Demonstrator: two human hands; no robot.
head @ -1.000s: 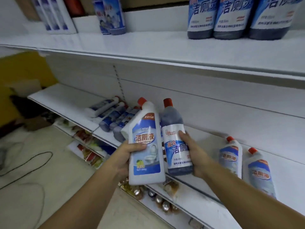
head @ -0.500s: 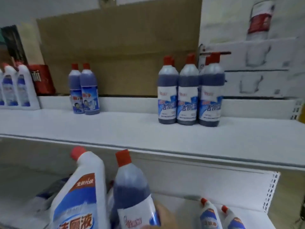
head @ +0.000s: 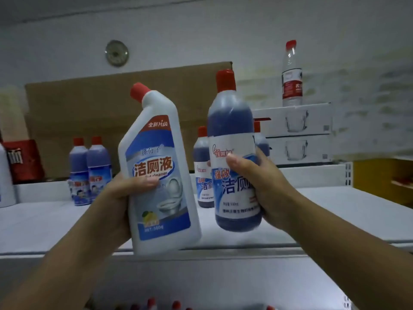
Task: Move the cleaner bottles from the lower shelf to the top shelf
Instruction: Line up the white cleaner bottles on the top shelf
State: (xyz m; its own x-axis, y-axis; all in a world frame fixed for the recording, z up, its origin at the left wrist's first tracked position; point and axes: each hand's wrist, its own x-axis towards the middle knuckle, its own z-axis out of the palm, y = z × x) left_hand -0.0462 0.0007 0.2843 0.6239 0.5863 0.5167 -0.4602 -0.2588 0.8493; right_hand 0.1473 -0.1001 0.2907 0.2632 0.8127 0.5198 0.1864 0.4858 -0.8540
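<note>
Head view: my left hand (head: 120, 193) is gripping the white cleaner bottle (head: 159, 175), my right hand (head: 266, 186) the blue cleaner bottle (head: 232, 157); I am holding both above the top shelf (head: 335, 220), beyond my fingers.

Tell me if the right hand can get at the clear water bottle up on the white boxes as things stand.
Probably not yet: the right hand is shut around a blue cleaner bottle, and the clear water bottle stands higher and further back on the white boxes. Nothing else blocks the path.
</note>
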